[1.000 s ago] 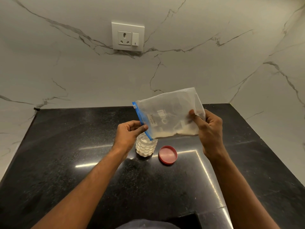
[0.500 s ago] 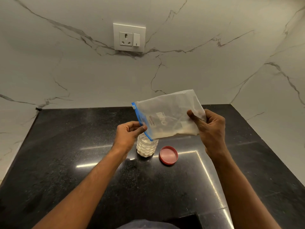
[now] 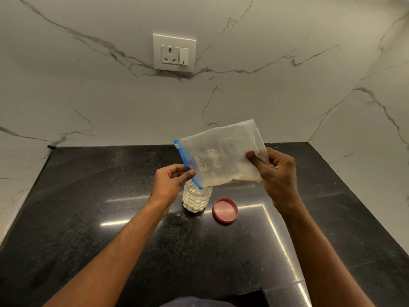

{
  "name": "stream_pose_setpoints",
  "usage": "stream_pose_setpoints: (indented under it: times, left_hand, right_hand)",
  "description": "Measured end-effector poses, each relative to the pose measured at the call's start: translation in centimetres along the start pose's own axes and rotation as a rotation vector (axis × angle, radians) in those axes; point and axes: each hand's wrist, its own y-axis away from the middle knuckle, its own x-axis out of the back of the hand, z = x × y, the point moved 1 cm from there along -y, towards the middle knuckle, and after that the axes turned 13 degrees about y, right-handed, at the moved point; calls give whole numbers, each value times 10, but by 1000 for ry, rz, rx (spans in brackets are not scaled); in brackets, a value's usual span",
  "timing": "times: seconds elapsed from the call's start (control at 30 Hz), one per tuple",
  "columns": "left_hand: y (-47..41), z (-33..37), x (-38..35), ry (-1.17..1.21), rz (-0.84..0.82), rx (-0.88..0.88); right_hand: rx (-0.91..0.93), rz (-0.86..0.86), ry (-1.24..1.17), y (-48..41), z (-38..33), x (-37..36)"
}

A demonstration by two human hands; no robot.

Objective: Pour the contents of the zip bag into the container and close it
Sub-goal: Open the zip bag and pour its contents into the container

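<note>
Head cam, only view here: the zip bag [image 3: 221,156] is tipped over the clear jar [image 3: 196,199], blue zipper corner right at the mouth. Left hand [image 3: 171,185] is pinched on the zipper edge, right hand [image 3: 276,173] is clamped on the bag's bottom end. The jar looks mostly full of white powder, with a bit left in the bag. Red lid [image 3: 225,210] lies just beside the jar on the black counter [image 3: 88,207], so I'd say capping is not done yet.

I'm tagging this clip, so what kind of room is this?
Most likely a home kitchen: a polished black stone counter, marble wall with a socket, and a zip bag labelled milk powder tipped over a jar.
</note>
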Motion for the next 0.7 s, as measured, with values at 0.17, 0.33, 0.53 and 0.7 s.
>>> stream_pose_setpoints:
  times: [0.17, 0.33, 0.53, 0.7]
  left_hand:
    - [-1, -2, 2, -4, 12, 12]
    - [-2, -3, 3, -2, 23, 22]
    - [0, -6, 6, 18, 35, 52]
    - [-1, -9, 8, 1, 45, 45]
  right_hand:
    - [19, 22, -10, -1, -5, -1]
    - [34, -34, 8, -1, -6, -3]
    - [37, -4, 30, -1, -12, -6]
    - [36, -71, 34, -3, -10, -9]
